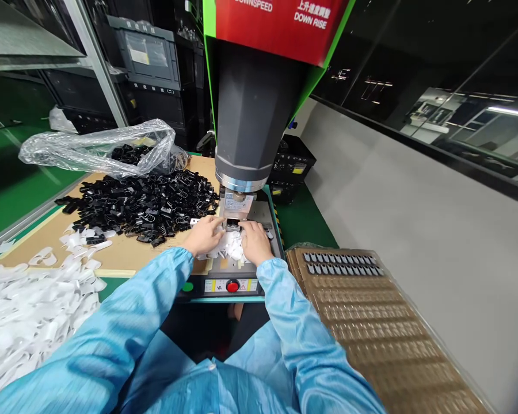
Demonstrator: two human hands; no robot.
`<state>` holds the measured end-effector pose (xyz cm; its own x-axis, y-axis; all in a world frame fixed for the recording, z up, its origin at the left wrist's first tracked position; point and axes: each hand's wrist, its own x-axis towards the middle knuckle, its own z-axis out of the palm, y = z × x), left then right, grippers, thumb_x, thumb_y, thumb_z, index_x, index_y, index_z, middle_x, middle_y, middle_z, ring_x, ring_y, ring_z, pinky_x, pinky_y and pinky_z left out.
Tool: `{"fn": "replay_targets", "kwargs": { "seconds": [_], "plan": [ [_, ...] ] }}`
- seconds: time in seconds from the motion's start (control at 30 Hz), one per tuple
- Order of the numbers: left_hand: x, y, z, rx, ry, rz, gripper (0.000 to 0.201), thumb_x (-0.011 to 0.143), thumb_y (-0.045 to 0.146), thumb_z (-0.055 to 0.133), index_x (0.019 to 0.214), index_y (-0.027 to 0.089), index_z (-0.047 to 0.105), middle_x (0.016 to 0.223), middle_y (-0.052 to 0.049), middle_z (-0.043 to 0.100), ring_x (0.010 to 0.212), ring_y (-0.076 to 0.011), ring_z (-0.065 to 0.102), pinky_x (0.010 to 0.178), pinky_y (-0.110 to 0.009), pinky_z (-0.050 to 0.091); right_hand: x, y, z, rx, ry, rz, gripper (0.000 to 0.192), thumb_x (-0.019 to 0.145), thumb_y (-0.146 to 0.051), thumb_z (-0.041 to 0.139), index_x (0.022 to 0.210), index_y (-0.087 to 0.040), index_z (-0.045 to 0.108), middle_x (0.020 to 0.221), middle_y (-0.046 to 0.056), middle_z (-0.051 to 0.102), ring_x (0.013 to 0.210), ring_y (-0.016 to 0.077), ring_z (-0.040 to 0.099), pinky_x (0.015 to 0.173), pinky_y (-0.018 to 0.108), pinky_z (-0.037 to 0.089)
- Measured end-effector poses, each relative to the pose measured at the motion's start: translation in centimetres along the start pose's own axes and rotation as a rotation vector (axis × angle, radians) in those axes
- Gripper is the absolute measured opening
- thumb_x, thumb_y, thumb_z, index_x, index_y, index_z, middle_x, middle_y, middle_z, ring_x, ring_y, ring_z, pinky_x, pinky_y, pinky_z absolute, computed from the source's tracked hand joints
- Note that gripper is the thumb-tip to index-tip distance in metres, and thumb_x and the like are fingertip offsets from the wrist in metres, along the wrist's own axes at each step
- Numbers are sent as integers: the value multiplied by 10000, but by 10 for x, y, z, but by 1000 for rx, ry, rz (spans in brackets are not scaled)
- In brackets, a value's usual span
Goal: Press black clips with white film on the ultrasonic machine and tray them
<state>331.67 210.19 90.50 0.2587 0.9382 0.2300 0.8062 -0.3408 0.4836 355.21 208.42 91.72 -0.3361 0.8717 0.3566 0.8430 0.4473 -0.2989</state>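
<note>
A small black plastic part (232, 222) sits on the metal fixture beneath the press head's metal tool (238, 204). My left hand (204, 234) reaches it from the left, index finger stretched toward its edge and thumb lower. From the other side my right hand (256, 242) has its fingertips at the part's right end. Both hands appear to steady it between them; exact finger contact is too small to see clearly. Loose white plastic pieces (232, 246) lie heaped just in front of the part, between my hands.
A heap of black parts (142, 204) covers the board at left, with a clear plastic bag (107, 150) behind. White strips (34, 310) pile up nearer. The press column (252, 109) rises ahead; a red button (232, 286) is on its base. Stacked trays (362, 313) stand right.
</note>
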Motion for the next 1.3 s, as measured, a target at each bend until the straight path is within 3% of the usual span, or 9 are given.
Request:
{"fn": "replay_targets", "kwargs": {
  "seconds": [0.17, 0.27, 0.37, 0.5, 0.67, 0.9, 1.13, 1.3],
  "plan": [
    [-74, -44, -19, -1, -43, -113, 860, 924, 686, 641, 1599, 174, 492, 1594, -187, 508, 1491, -373, 494, 1261, -488, 413, -72, 40, -10, 158, 163, 115, 494, 949, -235, 606, 1443, -218, 608, 1430, 140, 642, 1378, 321, 540, 1212, 548, 448],
    [-116, -63, -13, 95, -108, -187, 1050, 774, 724, 778, 1606, 163, 469, 1647, -228, 440, 1560, -437, 399, 1301, -527, 352, -118, 62, -7, 166, 83, 166, 629, 917, -306, 643, 1532, -231, 536, 1544, 143, 585, 1523, 353, 442, 1252, 613, 407],
    [-141, -56, -4, 140, -125, -174, 1130, 729, 628, 850, 1647, 137, 409, 1668, -260, 408, 1581, -452, 359, 1324, -537, 307, -145, 75, -2, 105, -49, 147, 741, 870, -287, 648, 1593, -285, 485, 1634, 127, 516, 1594, 382, 368, 1269, 658, 362],
    [-140, -44, -5, 129, -139, -165, 1203, 713, 557, 900, 1695, 157, 333, 1724, -249, 346, 1624, -442, 291, 1362, -565, 212, -148, 88, 2, -56, -126, 132, 835, 863, -238, 615, 1655, -388, 400, 1715, 65, 433, 1629, 421, 307, 1277, 692, 297],
    [-137, -49, -12, 145, -159, -188, 1263, 672, 535, 948, 1708, 192, 314, 1743, -225, 330, 1641, -426, 262, 1372, -555, 186, -143, 95, 0, -200, -197, 94, 714, 1010, -289, 473, 1696, -377, 295, 1758, 15, 373, 1644, 394, 281, 1289, 672, 272],
    [-136, -46, -15, 135, -202, -188, 1260, 686, 543, 939, 1713, 186, 303, 1759, -233, 298, 1658, -425, 223, 1376, -565, 159, -146, 97, -1, -285, -212, 75, 729, 1025, -309, 467, 1716, -399, 255, 1767, 1, 369, 1648, 377, 285, 1289, 655, 291],
    [-135, -40, -23, 179, -217, -184, 1265, 685, 511, 956, 1709, 129, 318, 1731, -253, 339, 1631, -421, 284, 1370, -517, 208, -142, 111, 1, -366, -272, 57, 812, 953, -260, 559, 1706, -414, 295, 1778, -22, 352, 1655, 374, 275, 1292, 647, 290],
    [-132, -43, -30, 154, -232, -174, 1202, 675, 578, 937, 1671, 163, 408, 1723, -218, 381, 1616, -405, 330, 1355, -486, 261, -143, 98, 2, -350, -242, 104, 863, 937, -218, 531, 1730, -402, 245, 1786, -20, 336, 1655, 368, 279, 1297, 637, 295]
  ]
}}
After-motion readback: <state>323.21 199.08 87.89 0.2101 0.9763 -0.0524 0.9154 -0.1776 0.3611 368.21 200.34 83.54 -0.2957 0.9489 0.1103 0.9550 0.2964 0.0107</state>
